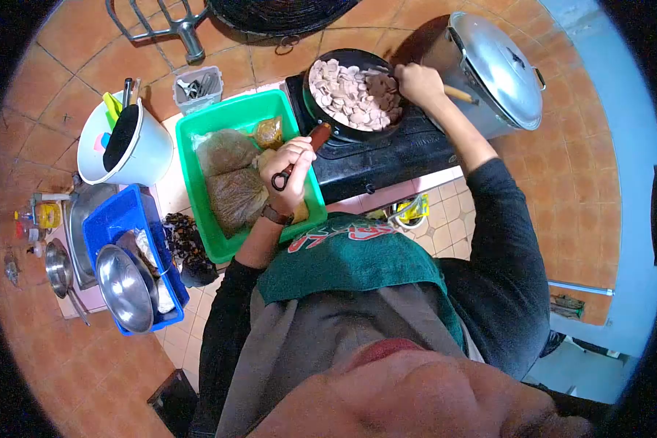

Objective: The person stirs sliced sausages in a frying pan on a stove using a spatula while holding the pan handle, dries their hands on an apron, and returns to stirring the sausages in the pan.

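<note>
Fingers of the left hand [292, 169] wrap the pan handle [320, 136]; those of the right hand [420, 84] grip a wooden handle [458, 94].

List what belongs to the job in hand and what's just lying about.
In use:
- black pan
- sliced pieces
- wooden-handled utensil
- black stove

Apparently just lying about:
- green tub
- blue basin
- metal bowl
- white bucket
- lidded pot

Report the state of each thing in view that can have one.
Left hand: closed around the pan handle
Right hand: closed around a wooden handle
Frying pan: uncovered, holding sliced pieces
Stove: flame hidden, lit or unlit unclear
Large metal pot: lid on
Green tub: open, holding filled plastic bags
White bucket: open, holding items
Metal bowl: tilted
</note>
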### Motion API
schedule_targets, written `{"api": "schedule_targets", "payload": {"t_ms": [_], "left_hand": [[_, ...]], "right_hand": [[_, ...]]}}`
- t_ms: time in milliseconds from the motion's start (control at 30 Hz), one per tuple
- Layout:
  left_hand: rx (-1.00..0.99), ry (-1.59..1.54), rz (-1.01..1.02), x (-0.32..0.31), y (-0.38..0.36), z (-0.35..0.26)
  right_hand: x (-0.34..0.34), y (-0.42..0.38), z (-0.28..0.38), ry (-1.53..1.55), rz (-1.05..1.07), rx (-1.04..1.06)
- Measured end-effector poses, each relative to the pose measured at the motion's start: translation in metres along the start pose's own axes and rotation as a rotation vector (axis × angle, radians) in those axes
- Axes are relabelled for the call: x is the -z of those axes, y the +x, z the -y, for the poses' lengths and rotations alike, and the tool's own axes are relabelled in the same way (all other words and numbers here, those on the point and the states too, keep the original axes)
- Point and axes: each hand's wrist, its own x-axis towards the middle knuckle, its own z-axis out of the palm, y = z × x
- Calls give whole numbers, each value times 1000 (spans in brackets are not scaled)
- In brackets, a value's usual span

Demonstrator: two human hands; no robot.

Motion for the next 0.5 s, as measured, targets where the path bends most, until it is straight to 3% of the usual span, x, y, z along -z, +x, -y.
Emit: {"api": "schedule_targets", "payload": {"t_ms": [33, 200, 333, 500], "left_hand": [[0, -2, 2, -2, -1, 0], [-12, -45, -27, -4, -3, 4], [-10, -39, -36, -6, -6, 5], [14, -29, -38, -6, -5, 3]], "right_hand": [[-9, 9, -6, -66, -62, -1], [-31, 17, 26, 72, 336, -89], [-22, -9, 52, 138, 375, -88], [46, -23, 48, 86, 395, 7]]}}
